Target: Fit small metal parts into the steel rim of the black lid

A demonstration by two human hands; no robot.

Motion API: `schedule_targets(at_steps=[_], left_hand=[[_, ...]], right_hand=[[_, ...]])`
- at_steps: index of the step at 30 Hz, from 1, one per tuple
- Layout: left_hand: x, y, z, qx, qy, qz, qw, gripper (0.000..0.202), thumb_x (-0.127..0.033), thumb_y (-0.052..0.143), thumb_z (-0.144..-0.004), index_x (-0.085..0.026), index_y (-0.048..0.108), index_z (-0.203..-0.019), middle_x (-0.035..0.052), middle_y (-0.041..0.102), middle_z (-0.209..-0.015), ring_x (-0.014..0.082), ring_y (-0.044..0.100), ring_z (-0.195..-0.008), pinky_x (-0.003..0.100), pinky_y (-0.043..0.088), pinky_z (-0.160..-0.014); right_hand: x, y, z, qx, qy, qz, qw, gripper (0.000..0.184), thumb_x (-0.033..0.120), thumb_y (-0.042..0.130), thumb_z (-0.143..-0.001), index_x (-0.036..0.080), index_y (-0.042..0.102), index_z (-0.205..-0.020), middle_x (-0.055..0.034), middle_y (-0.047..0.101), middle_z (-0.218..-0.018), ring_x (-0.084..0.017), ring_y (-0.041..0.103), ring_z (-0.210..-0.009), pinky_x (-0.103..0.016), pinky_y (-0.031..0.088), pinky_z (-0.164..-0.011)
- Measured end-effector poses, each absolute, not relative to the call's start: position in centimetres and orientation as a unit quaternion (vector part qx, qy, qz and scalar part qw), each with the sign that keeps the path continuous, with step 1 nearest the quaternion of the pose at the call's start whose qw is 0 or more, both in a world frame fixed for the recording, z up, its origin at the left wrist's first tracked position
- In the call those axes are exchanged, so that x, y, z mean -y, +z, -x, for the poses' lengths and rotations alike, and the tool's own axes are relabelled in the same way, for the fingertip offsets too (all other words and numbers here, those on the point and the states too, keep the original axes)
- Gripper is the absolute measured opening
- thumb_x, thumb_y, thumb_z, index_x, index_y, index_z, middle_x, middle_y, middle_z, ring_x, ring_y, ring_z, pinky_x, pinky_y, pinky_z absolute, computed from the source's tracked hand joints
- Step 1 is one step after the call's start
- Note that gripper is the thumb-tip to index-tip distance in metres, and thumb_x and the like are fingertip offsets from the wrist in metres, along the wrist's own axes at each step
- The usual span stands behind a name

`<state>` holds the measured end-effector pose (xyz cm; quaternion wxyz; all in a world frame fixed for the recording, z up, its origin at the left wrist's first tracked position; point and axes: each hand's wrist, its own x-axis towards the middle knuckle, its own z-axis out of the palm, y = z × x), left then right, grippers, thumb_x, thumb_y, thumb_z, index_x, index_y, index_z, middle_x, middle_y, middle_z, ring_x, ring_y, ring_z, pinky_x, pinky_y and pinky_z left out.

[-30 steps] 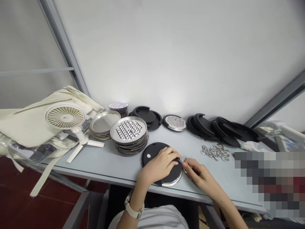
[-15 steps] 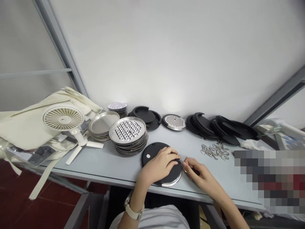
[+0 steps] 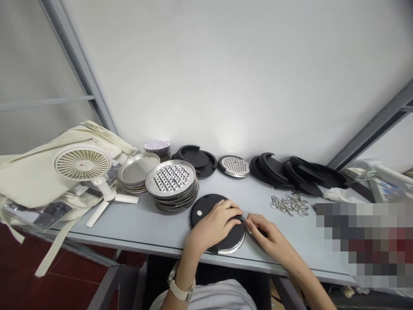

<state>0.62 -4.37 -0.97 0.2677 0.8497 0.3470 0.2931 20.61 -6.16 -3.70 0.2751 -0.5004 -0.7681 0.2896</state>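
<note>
Black disc is laid flat near the table's front edge, pressed by left hand; whether its fingertips are closed on anything can't be told. At disc's right rim, small metal piece is pinched between thumb and forefinger of right hand. Farther back, grater stack is set left, metal clips are heaped right.

The top is white, the left wristband cream with silvery metal parts.

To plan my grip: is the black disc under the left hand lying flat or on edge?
Lying flat: the black disc shows its broad face upward on the table, the left hand on top.
</note>
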Motion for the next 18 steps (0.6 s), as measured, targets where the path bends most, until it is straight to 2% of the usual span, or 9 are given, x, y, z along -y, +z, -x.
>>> schedule_targets(at_steps=[18], left_hand=[[4.53, -0.60, -0.60, -0.350, 0.289, -0.848, 0.274, 0.024, -0.019, 0.048, -0.094, -0.022, 0.059, -0.115, 0.0036, 0.058, -0.114, 0.0179, 0.050, -0.111, 0.032, 0.041, -0.101]], right_hand=[[6.55, -3.35, -20.81, 0.740, 0.338, 0.502, 0.294, 0.035, 0.044, 0.037, -0.098, 0.021, 0.042, -0.072, 0.0036, 0.041, -0.067, -0.016, 0.044, -0.069, -0.026, 0.035, -0.064]])
